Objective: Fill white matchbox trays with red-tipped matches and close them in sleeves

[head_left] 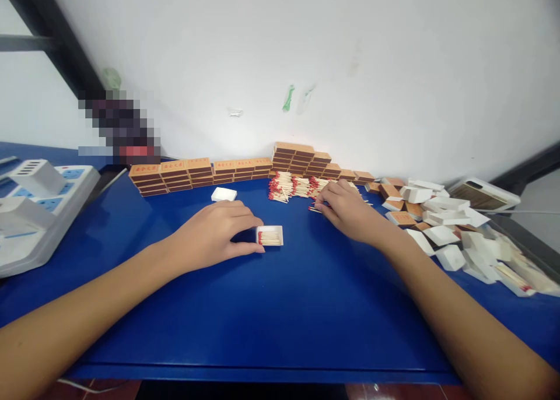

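My left hand (223, 232) grips the left end of a small white tray (281, 235) between thumb and fingers. Matches (271, 238) with red heads at the left lie inside that tray. My right hand (343, 207) is at the right end of a pile of loose matches (300, 186), its fingertips pinched together by a few red match heads; what they hold is too small to tell. Another white tray (224, 194) sits just behind my left hand.
Stacked matchboxes (188, 174) line the wall behind the pile. Many white trays (450, 204) and orange box sleeves are heaped at the right, beside a phone (483, 195). A white power strip (56, 213) lies on the blue table (262, 318) at the left.
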`<state>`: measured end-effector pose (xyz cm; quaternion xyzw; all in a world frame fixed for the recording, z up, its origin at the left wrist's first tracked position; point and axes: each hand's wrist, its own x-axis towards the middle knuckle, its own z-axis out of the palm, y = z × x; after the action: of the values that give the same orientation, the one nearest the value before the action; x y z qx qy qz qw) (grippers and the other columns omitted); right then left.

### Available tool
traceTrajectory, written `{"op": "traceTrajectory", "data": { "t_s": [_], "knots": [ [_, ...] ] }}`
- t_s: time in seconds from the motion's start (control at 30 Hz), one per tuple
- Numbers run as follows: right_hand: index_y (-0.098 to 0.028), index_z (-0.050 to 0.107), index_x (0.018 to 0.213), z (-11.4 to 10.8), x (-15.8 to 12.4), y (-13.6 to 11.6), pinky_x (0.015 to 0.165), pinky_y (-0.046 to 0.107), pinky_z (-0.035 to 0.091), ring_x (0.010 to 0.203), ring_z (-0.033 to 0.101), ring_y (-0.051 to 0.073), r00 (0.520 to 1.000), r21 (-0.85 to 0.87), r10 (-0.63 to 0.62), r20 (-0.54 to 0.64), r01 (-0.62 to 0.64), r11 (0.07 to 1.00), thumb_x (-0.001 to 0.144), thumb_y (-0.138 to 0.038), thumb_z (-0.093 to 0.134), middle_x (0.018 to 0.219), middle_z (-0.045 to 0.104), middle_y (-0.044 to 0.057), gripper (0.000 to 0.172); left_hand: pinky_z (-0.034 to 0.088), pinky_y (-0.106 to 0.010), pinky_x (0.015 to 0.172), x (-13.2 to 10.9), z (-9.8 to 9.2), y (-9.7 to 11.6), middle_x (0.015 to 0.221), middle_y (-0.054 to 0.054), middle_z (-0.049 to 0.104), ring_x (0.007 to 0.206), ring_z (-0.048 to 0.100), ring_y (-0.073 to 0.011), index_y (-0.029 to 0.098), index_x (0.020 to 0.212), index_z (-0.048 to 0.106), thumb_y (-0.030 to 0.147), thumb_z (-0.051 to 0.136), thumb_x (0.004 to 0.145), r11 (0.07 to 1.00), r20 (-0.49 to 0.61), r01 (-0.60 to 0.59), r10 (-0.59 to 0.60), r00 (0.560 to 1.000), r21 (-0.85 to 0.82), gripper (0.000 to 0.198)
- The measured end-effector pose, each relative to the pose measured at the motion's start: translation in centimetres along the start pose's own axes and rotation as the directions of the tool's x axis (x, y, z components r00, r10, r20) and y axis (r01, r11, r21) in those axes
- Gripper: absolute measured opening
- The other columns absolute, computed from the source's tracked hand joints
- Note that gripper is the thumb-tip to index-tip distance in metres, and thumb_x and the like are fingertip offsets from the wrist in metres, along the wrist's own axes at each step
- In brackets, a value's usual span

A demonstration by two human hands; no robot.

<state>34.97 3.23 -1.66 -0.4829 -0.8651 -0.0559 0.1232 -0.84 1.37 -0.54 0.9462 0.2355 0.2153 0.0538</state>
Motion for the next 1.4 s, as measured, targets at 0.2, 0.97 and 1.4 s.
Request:
{"op": "traceTrajectory", "data": {
  "t_s": [0.2,0.97,1.4],
  "knots": [
    [-0.024,0.067,0.096,-0.3,-0.2,0.0,0.091,0.048,0.049,0.102,0.059,0.032,1.000,0.104,0.001,0.028,-0.004,0.995,0.108,-0.036,0.056,0.106,0.068,0.014,0.020,0.058,-0.037,0.086,0.0,0.1,0.0,0.108,-0.009,0.082,0.097,0.076,-0.0242,0.018,0.120,0.079,0.048,0.075,0.103,1.000,-0.008,-0.008,0.008,1.000,0.006,0.034],
    [-0.022,0.065,0.104,-0.3,0.1,-11.7,0.089,0.046,0.050,0.101,0.055,0.029,0.977,0.224,-0.175,-0.121,0.198,0.954,0.111,-0.022,0.056,0.109,0.069,0.012,0.012,0.056,-0.037,0.087,0.3,0.9,0.4,0.107,-0.008,0.082,0.097,0.076,-0.0256,0.016,0.113,0.079,0.046,0.080,0.100,1.000,-0.022,0.012,-0.013,1.000,-0.027,0.032],
    [-0.024,0.071,0.100,1.3,-0.5,2.7,0.092,0.052,0.048,0.098,0.059,0.033,0.986,0.070,0.024,-0.162,-0.012,0.997,0.105,-0.029,0.063,0.097,0.068,0.012,0.011,0.057,-0.036,0.086,-0.2,0.6,0.2,0.108,-0.006,0.082,0.096,0.076,-0.0237,0.017,0.117,0.079,0.047,0.078,0.101,1.000,-0.018,0.025,-0.025,1.000,-0.010,0.033]
  ]
}}
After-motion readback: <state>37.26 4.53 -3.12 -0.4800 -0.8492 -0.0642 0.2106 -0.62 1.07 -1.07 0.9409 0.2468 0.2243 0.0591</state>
